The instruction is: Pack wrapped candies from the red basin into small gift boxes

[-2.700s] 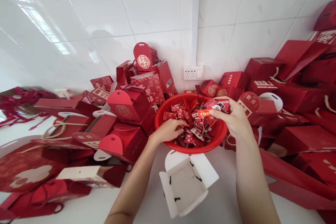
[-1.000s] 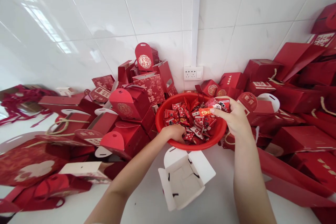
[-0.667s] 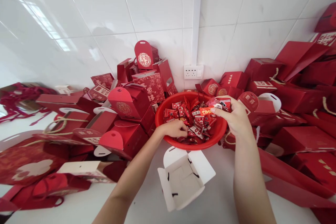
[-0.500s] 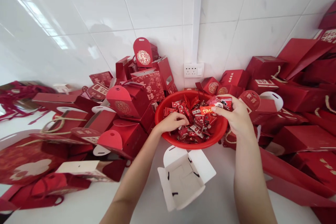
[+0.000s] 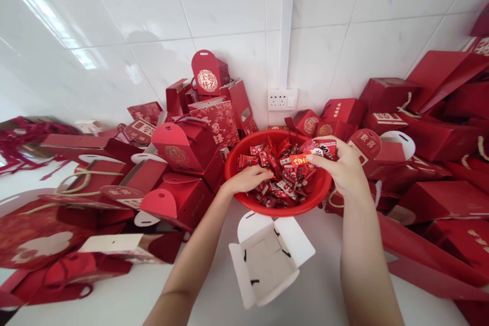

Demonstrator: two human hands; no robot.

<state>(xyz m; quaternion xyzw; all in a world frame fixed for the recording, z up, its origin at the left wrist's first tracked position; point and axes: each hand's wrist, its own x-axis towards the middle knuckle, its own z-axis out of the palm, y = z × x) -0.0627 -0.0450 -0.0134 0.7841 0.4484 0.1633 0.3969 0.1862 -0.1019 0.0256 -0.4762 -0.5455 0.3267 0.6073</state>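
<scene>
Pinching wrapped sweets [image 5: 319, 149], my right hand [image 5: 346, 168] keeps them gathered above the bowl [image 5: 280, 212]; my left [image 5: 250, 179] reaches in, its hold unclear.

Bare, slim forearms [image 5: 361, 249] lead to the bare left hand [image 5: 250, 179] and right hand [image 5: 343, 167], with short fingernails barely discernible.

One head view — forward and down, hands close
</scene>
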